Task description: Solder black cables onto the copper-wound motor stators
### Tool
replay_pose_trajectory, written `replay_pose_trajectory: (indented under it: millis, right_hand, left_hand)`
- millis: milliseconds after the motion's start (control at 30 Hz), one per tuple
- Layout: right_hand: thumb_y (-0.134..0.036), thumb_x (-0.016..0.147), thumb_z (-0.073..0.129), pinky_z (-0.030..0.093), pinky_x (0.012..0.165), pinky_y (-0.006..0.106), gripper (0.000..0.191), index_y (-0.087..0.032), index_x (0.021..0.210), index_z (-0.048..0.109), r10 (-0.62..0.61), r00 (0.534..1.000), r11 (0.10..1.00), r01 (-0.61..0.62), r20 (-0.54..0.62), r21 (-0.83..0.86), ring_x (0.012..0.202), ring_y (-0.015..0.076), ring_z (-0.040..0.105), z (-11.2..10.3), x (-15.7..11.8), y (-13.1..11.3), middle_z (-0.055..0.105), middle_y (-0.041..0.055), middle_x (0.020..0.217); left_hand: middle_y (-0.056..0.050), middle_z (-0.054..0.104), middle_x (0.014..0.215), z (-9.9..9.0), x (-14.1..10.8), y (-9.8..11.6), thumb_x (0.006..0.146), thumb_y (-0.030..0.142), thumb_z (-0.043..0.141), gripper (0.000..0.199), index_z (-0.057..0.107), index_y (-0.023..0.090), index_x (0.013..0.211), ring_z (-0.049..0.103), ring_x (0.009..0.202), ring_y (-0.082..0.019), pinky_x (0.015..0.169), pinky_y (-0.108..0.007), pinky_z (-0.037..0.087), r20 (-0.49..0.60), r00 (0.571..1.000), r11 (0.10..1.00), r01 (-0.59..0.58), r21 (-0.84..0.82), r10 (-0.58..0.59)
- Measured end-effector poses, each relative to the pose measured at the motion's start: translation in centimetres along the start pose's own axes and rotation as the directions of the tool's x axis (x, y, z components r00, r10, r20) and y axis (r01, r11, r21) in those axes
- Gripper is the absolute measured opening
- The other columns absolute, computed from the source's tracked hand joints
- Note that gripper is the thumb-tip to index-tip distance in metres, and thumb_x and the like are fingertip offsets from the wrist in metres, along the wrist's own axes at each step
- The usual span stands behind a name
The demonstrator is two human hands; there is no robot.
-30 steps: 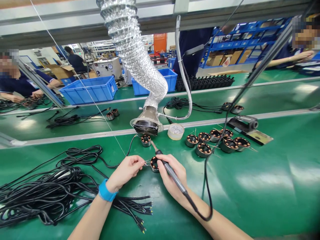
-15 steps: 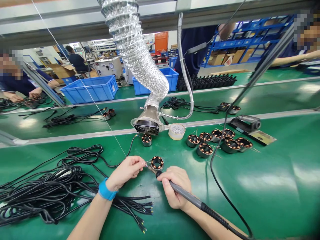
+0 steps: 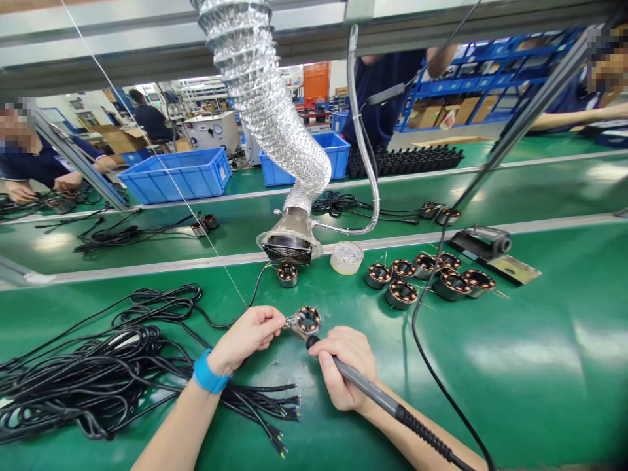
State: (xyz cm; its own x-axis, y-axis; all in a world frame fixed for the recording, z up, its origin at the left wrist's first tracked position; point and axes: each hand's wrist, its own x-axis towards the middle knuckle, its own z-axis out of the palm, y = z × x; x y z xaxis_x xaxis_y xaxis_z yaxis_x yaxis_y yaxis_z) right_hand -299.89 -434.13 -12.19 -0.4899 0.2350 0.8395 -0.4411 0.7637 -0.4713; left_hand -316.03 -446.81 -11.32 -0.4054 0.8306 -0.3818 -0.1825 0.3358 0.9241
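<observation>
A motor stator (image 3: 308, 319) with copper windings stands on the green bench between my hands. My left hand (image 3: 252, 332), with a blue band on its wrist, is closed in a pinch on a thin wire at the stator's left side; the wire's tip is partly hidden. My right hand (image 3: 346, 366) is wrapped round a soldering iron (image 3: 367, 386). The iron's tip reaches the wire joint beside the stator's near left edge, where a faint pale haze shows. Below my left hand lie the stripped ends of several black cables (image 3: 275, 405).
Coiled black cables (image 3: 112, 366) cover the left. A fume hood (image 3: 289, 229) hangs over another stator (image 3: 287, 275). Solder-like wire roll (image 3: 347, 258), several stators (image 3: 402, 294) and an iron stand (image 3: 483, 245) sit right. The iron's cord (image 3: 422, 340) crosses the right side. Co-workers stand beyond.
Cables and stators on the far green strip have shifted left. Pale haze has appeared around the stator by the iron's tip. Both my hands stay almost in place.
</observation>
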Motion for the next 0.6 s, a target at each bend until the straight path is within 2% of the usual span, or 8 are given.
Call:
replay_pose_trajectory:
  millis: [600]
  right_hand:
    - [-0.009, 0.08, 0.048, 0.045, 0.055, 0.028, 0.018, -0.021, 0.082, 0.062, 0.033, 0.998, 0.999, -0.034, -0.058, -0.027, 0.053, 0.0134, 0.061, -0.29, 0.39, -0.18, 0.067, -0.0005, 0.063]
  left_hand:
    - [0.008, 0.041, 0.06, 0.11, -0.28, 0.34, 0.077, 0.053, 0.07, 0.042, 0.052, 0.015, 0.073, 0.021, 0.043, -0.002, 0.042, -0.021, 0.009, 0.008, 1.0, 1.0, 0.012, -0.002, -0.012]
